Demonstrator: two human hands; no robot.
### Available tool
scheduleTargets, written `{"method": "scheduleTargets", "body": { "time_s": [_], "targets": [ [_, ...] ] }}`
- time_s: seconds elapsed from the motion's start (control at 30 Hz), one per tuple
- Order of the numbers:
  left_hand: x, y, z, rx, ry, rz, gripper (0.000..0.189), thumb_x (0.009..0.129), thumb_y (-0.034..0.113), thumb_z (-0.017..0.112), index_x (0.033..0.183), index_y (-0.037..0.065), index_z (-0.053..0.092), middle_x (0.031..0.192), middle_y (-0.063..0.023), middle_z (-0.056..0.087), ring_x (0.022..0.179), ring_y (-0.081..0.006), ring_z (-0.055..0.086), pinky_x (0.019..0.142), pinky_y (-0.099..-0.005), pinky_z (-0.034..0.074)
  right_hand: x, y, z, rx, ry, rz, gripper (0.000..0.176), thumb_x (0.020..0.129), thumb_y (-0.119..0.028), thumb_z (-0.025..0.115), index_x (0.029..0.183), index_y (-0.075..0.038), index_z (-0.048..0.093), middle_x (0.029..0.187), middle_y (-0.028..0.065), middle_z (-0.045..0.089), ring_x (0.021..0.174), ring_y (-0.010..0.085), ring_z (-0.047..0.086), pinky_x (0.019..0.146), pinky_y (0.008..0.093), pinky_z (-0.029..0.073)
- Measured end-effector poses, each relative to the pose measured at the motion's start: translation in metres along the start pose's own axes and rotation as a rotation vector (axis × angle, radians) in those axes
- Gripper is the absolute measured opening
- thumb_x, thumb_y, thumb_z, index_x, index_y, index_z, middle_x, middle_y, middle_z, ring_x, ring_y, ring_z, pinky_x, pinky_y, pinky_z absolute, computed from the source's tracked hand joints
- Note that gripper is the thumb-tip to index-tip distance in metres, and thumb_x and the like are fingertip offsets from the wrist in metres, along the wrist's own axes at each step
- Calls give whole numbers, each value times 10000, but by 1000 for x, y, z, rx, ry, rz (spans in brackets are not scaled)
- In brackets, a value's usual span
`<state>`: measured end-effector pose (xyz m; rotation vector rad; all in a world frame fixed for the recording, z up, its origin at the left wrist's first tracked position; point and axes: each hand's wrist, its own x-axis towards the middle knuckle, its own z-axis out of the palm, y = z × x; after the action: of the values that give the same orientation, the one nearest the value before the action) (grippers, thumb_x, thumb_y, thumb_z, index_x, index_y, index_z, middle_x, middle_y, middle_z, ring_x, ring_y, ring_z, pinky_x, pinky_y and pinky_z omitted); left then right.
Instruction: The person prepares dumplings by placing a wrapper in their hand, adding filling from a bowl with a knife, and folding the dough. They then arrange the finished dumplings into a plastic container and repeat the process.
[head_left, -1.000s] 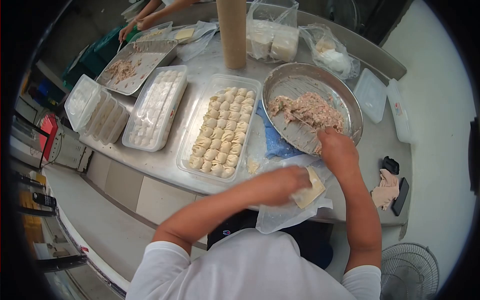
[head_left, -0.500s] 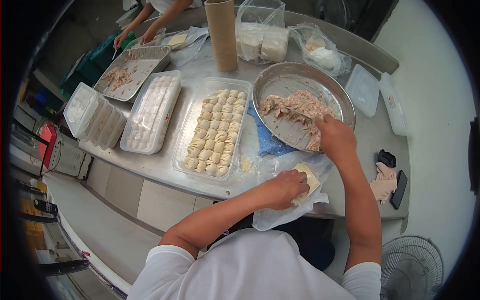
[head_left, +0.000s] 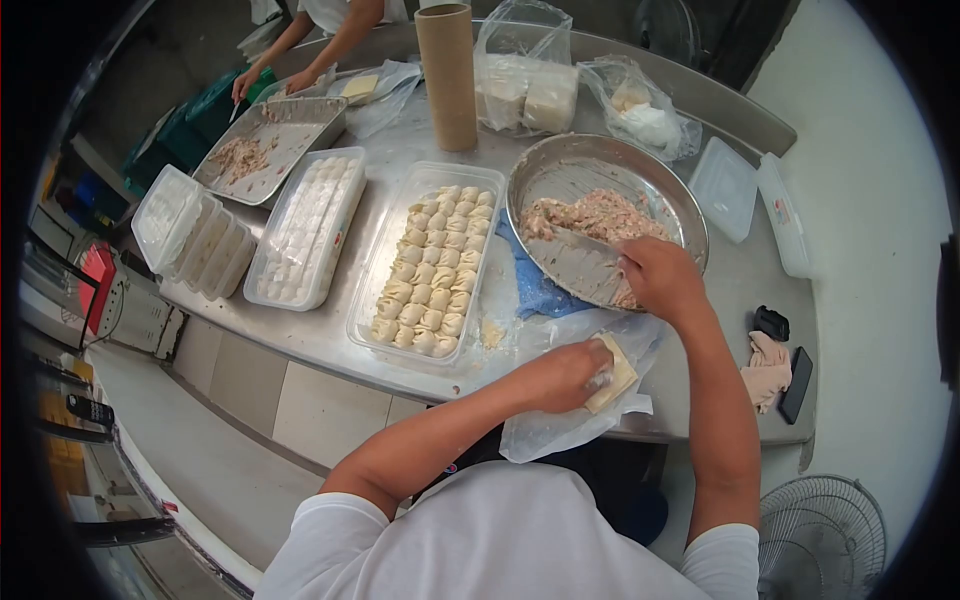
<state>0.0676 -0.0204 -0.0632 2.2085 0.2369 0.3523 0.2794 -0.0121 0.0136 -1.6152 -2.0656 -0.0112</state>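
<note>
My right hand [head_left: 662,277] is closed on a flat spatula [head_left: 587,243], whose blade lies against the ground meat [head_left: 605,213] in a round metal pan [head_left: 692,190]. Below the pan, my left hand [head_left: 577,376] rests at the left edge of a stack of square dough wrappers [head_left: 612,378]. Its fingers are bent and blurred, so what they hold is unclear. The wrappers lie on a clear plastic sheet [head_left: 560,428] at the table's front edge. To the left, a plastic tray [head_left: 358,325] holds rows of folded dumplings [head_left: 430,270].
A cardboard tube [head_left: 447,80], bagged white blocks [head_left: 525,92] and a blue cloth [head_left: 540,280] are around the pan. Lidded boxes [head_left: 305,225] and a metal meat tray [head_left: 325,120] stand left, near a co-worker's hands [head_left: 300,80]. A phone [head_left: 795,385] lies right.
The spatula blade has turned and shows more of its flat side, lower in the pan. My left hand has shifted slightly left, uncovering more of the wrappers.
</note>
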Motion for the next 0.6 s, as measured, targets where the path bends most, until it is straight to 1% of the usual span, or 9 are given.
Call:
{"method": "scheduleTargets", "body": {
  "time_s": [0.07,0.17,0.23,0.37,0.43,0.47,0.53,0.57,0.6],
  "targets": [
    [2,0,-1,-68,75,-90,197,838,107,676,1001,-1,651,1079,-185,610,1066,-388,573,931,-469,459,11,-18,6,-350,-152,193,216,850,-100,542,977,-85,716,904,142,696,890,347,677,765,474,540],
    [-2,-8,-3,-110,-55,4,191,854,111,675,992,-17,645,1109,-209,595,1100,-397,564,943,-471,459,12,-12,34,-258,-103,71,120,822,-130,594,863,-76,693,823,156,673,829,365,665,715,491,525],
    [-8,-8,3,63,-19,154,251,840,128,681,1038,-23,651,1139,-226,589,1080,-405,570,951,-454,467,16,-15,23,-242,-158,65,122,818,-133,609,873,-70,699,844,158,680,834,364,667,717,490,525],
    [-4,-6,6,134,-33,183,313,826,114,688,1101,-25,631,1128,-234,585,1076,-403,572,948,-443,475,-3,-9,-10,-108,-175,77,167,816,-135,652,934,-42,725,907,175,698,838,363,671,729,466,528],
    [-3,1,1,-50,76,-142,258,932,132,629,1152,-1,606,1231,-174,596,1145,-354,567,996,-415,455,-19,-6,-24,3,-160,128,178,828,-127,656,960,-32,728,899,175,701,841,352,677,738,441,533],
    [-5,1,-2,-52,79,-142,258,932,132,629,1152,-1,606,1231,-174,596,1145,-354,567,996,-415,455,-27,-7,-29,119,-147,169,190,840,-120,660,986,-22,732,890,175,704,844,341,683,748,416,537],
    [-12,-4,-13,-706,283,-192,262,982,167,565,1192,10,562,1283,-183,590,1189,-339,581,1023,-435,464,-44,-12,-37,191,-85,223,192,841,-95,662,998,0,720,873,174,698,802,319,677,727,385,528],
    [-17,-8,-16,-712,279,-193,262,982,167,565,1192,10,562,1283,-183,590,1189,-339,581,1023,-435,464,-54,-16,-40,265,-20,286,196,842,-70,664,1010,21,709,855,173,692,760,297,671,707,354,519],
    [-22,-11,-20,-1131,351,-168,316,1016,229,511,1254,23,539,1325,-165,574,1217,-324,568,1055,-452,446,-63,-19,-41,265,-23,295,196,842,-70,664,1010,21,709,855,173,692,760,297,671,707,354,519]
  ]
}}
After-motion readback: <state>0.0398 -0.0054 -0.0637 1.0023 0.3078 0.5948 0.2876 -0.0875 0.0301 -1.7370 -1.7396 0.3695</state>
